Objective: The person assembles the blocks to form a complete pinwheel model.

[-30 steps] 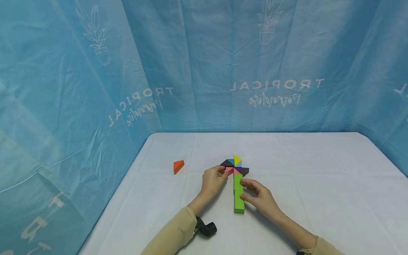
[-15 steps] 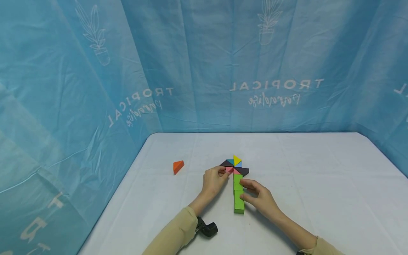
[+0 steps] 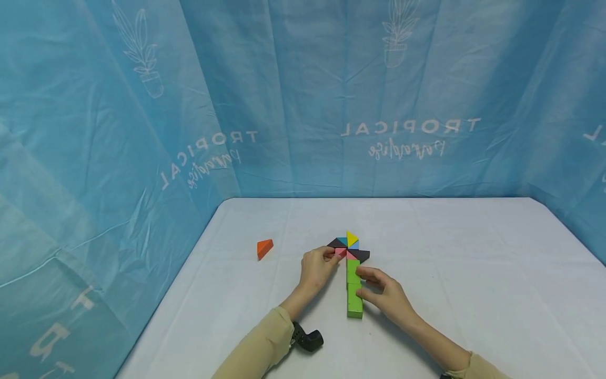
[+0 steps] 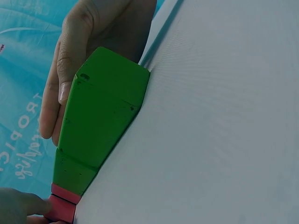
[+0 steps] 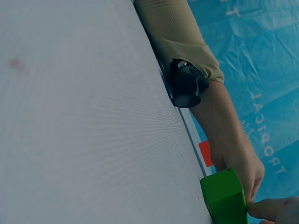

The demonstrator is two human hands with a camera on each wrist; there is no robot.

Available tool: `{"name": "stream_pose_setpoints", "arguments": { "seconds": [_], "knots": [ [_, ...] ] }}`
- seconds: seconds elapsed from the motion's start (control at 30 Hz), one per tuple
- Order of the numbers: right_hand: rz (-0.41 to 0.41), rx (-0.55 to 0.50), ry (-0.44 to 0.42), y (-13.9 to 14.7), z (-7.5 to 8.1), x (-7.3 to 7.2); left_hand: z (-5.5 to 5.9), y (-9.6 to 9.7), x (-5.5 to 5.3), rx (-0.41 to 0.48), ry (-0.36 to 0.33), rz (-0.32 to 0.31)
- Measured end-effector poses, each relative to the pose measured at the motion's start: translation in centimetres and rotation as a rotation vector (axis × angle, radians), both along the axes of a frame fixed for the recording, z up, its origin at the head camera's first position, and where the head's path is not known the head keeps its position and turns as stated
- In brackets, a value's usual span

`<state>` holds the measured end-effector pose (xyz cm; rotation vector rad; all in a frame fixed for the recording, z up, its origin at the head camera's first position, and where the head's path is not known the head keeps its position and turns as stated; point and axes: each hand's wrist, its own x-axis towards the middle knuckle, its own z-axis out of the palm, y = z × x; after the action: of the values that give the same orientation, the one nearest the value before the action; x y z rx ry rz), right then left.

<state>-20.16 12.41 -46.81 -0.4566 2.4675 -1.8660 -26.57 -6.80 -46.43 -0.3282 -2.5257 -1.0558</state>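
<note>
Two green blocks (image 3: 354, 305) lie end to end on the table, forming a straight strip. At its far end, triangular blocks in yellow (image 3: 352, 239), blue, teal, black (image 3: 362, 255) and pink sit together like a pinwheel. My left hand (image 3: 316, 271) pinches the left pink block (image 4: 62, 209) between thumb and fingers at the pinwheel's near left side. Beside the strip's right side is my right hand (image 3: 393, 300), its thumb and fingers apart, fingertips touching the green blocks. Part of the pink block is hidden by left-hand fingers.
An orange triangular block (image 3: 265, 249) lies alone to the left on the white table (image 3: 473, 284). A black camera (image 3: 310, 341) is strapped at the left wrist. Blue printed curtains (image 3: 303, 105) hang behind and beside the table.
Almost nothing differs: the left hand has shifted very slightly right, bringing the pink block against its neighbours. The right hand stays in place at the green blocks.
</note>
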Motion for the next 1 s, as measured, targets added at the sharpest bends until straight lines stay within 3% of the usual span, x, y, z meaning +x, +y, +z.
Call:
{"name": "stream_pose_setpoints", "arguments": {
  "seconds": [0.27, 0.43, 0.6, 0.8, 0.9, 1.0],
  "knots": [
    [0.003, -0.009, 0.003, 0.0, 0.1, 0.0, 0.2, 0.0, -0.1, 0.002, -0.010, 0.012],
    [-0.002, -0.003, -0.011, 0.0, 0.0, -0.1, 1.6, -1.1, -0.2, 0.049, 0.016, -0.001],
    [-0.003, 0.002, -0.005, 0.1, -0.1, -0.2, 3.1, -3.6, -0.7, 0.177, 0.076, -0.092],
    [0.001, 0.005, 0.001, 0.1, -0.1, -0.2, 3.7, -7.4, -1.3, 0.295, 0.173, -0.220],
    [0.002, 0.003, 0.000, 0.1, -0.1, -0.1, 4.6, -9.0, -0.6, 0.364, 0.174, -0.220],
    [0.000, 0.004, -0.001, 0.1, 0.0, -0.1, 5.6, -10.5, 0.1, 0.411, 0.139, -0.170]
  ]
}}
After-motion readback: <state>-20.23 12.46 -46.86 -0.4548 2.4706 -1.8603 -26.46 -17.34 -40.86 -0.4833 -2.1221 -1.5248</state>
